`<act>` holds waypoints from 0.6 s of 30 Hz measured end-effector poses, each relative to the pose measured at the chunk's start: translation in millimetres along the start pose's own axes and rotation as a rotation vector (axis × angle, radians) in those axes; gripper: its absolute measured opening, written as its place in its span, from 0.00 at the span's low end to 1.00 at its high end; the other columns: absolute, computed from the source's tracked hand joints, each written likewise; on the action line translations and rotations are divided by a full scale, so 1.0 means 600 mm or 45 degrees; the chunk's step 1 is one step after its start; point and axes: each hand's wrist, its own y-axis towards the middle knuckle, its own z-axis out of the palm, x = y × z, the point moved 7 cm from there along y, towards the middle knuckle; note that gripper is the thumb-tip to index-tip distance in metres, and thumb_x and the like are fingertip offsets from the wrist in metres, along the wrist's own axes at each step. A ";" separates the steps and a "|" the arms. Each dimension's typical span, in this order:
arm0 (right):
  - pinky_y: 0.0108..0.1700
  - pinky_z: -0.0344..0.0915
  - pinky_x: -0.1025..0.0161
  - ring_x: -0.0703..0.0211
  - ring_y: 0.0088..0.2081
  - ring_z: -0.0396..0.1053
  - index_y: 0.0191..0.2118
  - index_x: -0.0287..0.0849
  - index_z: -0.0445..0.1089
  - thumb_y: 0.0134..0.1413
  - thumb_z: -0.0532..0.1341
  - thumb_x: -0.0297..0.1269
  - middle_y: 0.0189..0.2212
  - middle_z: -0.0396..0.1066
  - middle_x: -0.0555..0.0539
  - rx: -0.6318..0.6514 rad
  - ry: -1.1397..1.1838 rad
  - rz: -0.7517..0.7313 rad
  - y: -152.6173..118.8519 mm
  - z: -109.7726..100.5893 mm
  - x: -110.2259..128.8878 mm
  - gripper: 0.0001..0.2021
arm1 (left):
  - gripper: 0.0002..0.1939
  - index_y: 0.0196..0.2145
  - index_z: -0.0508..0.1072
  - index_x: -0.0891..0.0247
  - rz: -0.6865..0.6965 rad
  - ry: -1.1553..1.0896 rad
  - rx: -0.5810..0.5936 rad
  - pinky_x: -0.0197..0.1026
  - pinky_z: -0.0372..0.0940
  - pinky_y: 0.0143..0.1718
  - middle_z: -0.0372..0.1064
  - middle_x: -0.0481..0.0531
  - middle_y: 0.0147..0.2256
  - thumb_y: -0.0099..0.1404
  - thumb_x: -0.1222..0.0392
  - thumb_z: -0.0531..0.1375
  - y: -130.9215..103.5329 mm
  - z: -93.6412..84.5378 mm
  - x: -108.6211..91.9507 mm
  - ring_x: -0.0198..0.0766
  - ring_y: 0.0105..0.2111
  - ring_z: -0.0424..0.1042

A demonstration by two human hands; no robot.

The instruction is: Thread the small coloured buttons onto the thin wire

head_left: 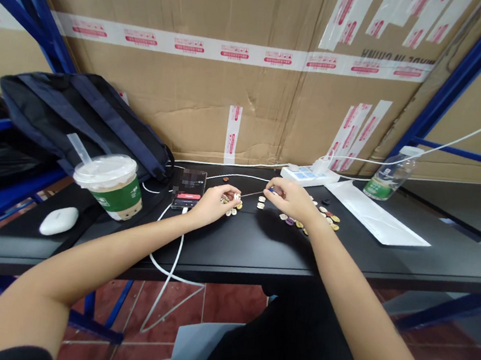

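My left hand (216,203) pinches a small cream button-like piece (237,196) between thumb and fingers. A thin straight strand (253,194), cord or wire I cannot tell, runs from that piece to my right hand (290,198). The right fingers are closed on the strand's other end, where a bit of blue (271,190) shows. Below the strand, two cream pieces (261,203) lie close together on the black table. More small pieces lie under my left hand, partly hidden. Beneath my right hand and wrist spreads a pile of yellow, cream, brown and purple pieces (299,224).
Left of my hands are a phone (190,188) with a white cable (179,243), a drink cup (109,186), a white case (59,221) and a backpack (84,118). A power strip (307,176), white tray (378,214) and bottle (390,175) sit at right. Cardboard (189,96) stands behind.
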 end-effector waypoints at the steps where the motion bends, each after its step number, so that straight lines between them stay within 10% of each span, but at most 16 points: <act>1: 0.31 0.52 0.62 0.60 0.28 0.62 0.34 0.43 0.71 0.59 0.59 0.41 0.27 0.67 0.49 0.002 0.008 -0.006 0.000 0.000 -0.001 0.08 | 0.12 0.44 0.76 0.64 0.000 0.001 0.000 0.39 0.70 0.41 0.78 0.54 0.40 0.64 0.56 0.64 0.000 0.000 0.000 0.37 0.36 0.75; 18: 0.33 0.55 0.62 0.60 0.30 0.62 0.36 0.44 0.71 0.63 0.57 0.42 0.29 0.66 0.49 0.005 0.010 -0.117 0.005 0.003 -0.003 0.10 | 0.12 0.44 0.76 0.63 0.017 0.043 -0.021 0.40 0.69 0.45 0.78 0.53 0.41 0.64 0.56 0.63 0.000 -0.006 -0.003 0.38 0.38 0.75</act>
